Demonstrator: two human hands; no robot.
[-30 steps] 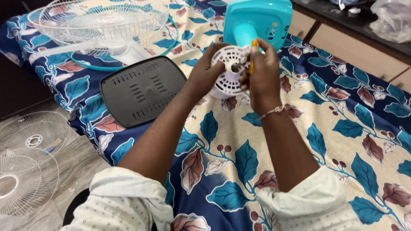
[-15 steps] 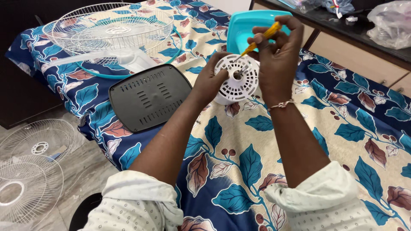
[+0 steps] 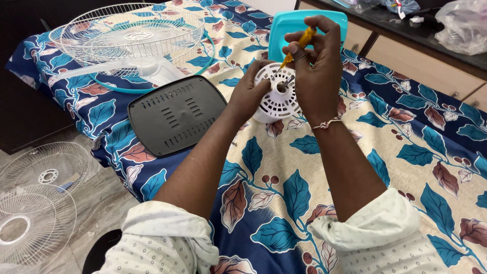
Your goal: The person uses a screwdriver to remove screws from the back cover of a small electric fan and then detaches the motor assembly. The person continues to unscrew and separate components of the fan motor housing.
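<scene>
Left hand [image 3: 249, 92] cups the white vented motor cover [image 3: 276, 94] by its rim, just above the leaf-print sheet [image 3: 416, 167]. Right hand [image 3: 317, 66] pinches a yellow screwdriver [image 3: 298, 45], tip at the hub. Looks like light, brittle plastic (thin ribs), so I'd grip the rim with 1 hand.

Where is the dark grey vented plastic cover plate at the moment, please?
In the head view, the dark grey vented plastic cover plate lies flat on the leaf-patterned bedsheet, left of the left hand and just below the white wire fan guard.
</scene>
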